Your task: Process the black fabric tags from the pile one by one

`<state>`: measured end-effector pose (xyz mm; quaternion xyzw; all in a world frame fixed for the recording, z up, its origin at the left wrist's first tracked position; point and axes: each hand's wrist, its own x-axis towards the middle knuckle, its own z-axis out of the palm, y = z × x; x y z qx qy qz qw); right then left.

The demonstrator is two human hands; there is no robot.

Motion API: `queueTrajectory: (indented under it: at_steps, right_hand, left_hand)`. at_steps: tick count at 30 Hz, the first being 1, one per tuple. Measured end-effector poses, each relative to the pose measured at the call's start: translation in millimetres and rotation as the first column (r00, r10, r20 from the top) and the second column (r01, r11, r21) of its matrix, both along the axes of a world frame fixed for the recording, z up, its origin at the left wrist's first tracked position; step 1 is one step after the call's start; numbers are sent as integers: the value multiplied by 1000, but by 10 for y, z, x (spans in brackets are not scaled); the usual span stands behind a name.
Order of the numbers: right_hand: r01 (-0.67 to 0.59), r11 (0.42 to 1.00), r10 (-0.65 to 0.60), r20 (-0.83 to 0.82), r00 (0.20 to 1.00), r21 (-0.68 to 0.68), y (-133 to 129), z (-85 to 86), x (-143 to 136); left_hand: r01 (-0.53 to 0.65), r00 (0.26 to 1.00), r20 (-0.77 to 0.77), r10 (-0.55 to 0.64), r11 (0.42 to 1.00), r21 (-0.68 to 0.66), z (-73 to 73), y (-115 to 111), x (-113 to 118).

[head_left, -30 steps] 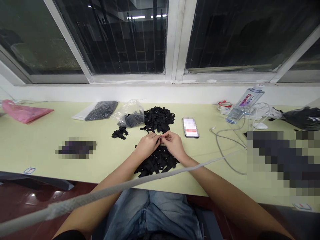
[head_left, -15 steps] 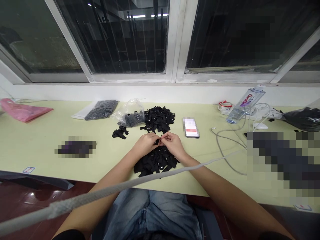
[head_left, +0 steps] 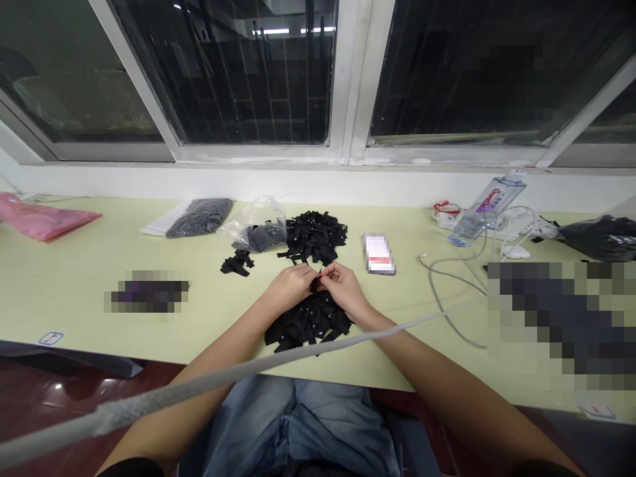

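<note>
Between my two hands is a small black fabric piece [head_left: 315, 285], pinched at its upper end. My left hand [head_left: 294, 283] has its fingertips closed on the piece from the left. From the right, the thumb and forefinger of my right hand [head_left: 340, 281] meet at the same piece. Just below them lies a pile of black strips [head_left: 309, 323] with small shiny spots. Behind my hands is a second black pile [head_left: 318, 235], beside an open clear bag [head_left: 265, 235] holding dark pieces. A few loose black pieces [head_left: 237, 263] lie left of it.
The pale yellow table [head_left: 209, 324] also bears a phone [head_left: 379, 254], a tilted water bottle [head_left: 489, 207] by a power strip, grey cables [head_left: 437, 291], a filled dark bag [head_left: 201, 217] and a pink bag [head_left: 47, 217]. A thick grey cord [head_left: 199, 384] crosses before my forearms.
The black piece between my fingertips now shows more, hanging lower. My hands have hardly moved, and the view has shifted slightly.
</note>
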<state>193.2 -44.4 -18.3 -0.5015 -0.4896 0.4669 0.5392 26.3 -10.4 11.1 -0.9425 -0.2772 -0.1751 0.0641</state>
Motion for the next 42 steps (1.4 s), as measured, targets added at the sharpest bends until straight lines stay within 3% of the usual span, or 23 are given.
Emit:
queueTrajectory:
  at_steps: [12,23,34,42]
  right_hand:
    - [112,993,-115,67,991,45,-45,-20,-40]
    - [136,983,-154,142,978,124,-39,-46,-31]
    - [125,974,-164,207,964,186,-32,-12,-21]
    - [124,974,-157,171,973,189,-9,-25,-43]
  left_hand:
    - [71,995,-74,-64,993,91,-42,26,11]
    - [96,993,-79,-86,988,123,-76,49,13]
    - [115,993,-19,-113,981,157,-83,67,13]
    - [104,992,60,-111,988,110,-67,93,25]
